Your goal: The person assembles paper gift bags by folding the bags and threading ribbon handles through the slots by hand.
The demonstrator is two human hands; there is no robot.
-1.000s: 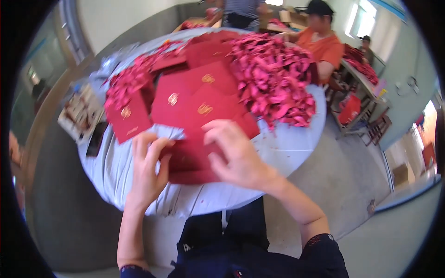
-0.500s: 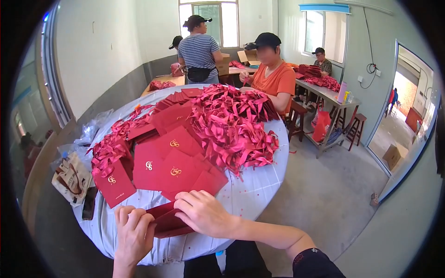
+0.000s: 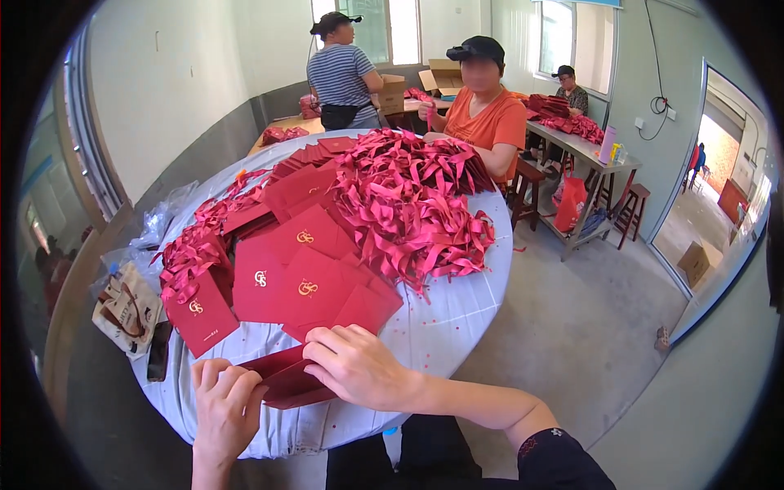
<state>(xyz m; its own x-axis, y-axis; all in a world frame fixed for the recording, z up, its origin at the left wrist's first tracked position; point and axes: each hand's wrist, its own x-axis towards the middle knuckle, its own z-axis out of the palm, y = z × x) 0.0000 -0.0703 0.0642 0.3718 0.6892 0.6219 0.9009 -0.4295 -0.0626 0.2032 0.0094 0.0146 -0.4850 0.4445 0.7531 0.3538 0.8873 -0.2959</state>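
At the near edge of the round table (image 3: 457,314), both my hands hold a dark red folded card (image 3: 286,377). My left hand (image 3: 224,404) grips its left end from below. My right hand (image 3: 359,367) lies across its right part, fingers curled over the top edge. Just beyond my hands lie red flat paper bags with gold emblems (image 3: 298,273), overlapping each other. Behind them a big heap of red ribbons (image 3: 408,204) covers the table's middle and far side.
More ribbon bundles (image 3: 192,253) and a brown printed bag (image 3: 126,310) sit at the table's left, with a dark phone (image 3: 158,351) beside them. A person in an orange shirt (image 3: 486,122) sits across; another in a striped shirt (image 3: 343,73) stands behind. Side tables and stools stand to the right.
The view has tilted up, so the room and people show more. My hands stay on the red card at the table's near edge, the right hand shifted slightly across it.
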